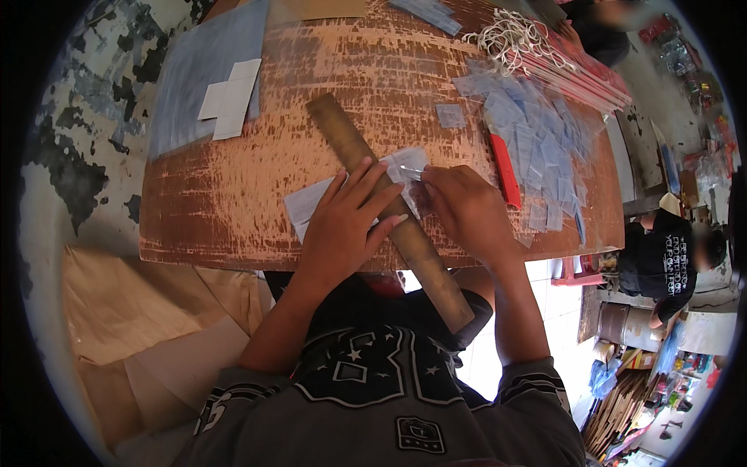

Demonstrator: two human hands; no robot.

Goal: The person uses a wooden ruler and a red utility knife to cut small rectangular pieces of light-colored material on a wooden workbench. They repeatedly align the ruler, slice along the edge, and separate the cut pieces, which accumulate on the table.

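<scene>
Here, head view. A worn wooden desk [233, 218] with scuffed orange-brown paint is seen from above. A long brown wooden ruler [366, 167] is laid diagonally across it, its near end overhanging the desk edge above the lap. The left hand [342, 226] is pressed flat on the ruler, fingers [366, 183] spread wide and gripping nothing. Beneath ruler and hand a clear plastic sheet [307, 204] is pinned to the desk. The right hand [467, 210] is set just beside the ruler's right edge, fingers pinched shut on a small metal blade [412, 170], whose tip is on the sheet; the handle cannot be made out.

To the right, a red-handled cutter [506, 170] is laid on the desk, and beyond it a loose heap of small clear plastic pieces [537, 140]. White cords [506, 39] are bundled at the far right edge. White paper rectangles [232, 97] are laid at far left on a bluish sheet [198, 70]. No containers are seen on the desk.
</scene>
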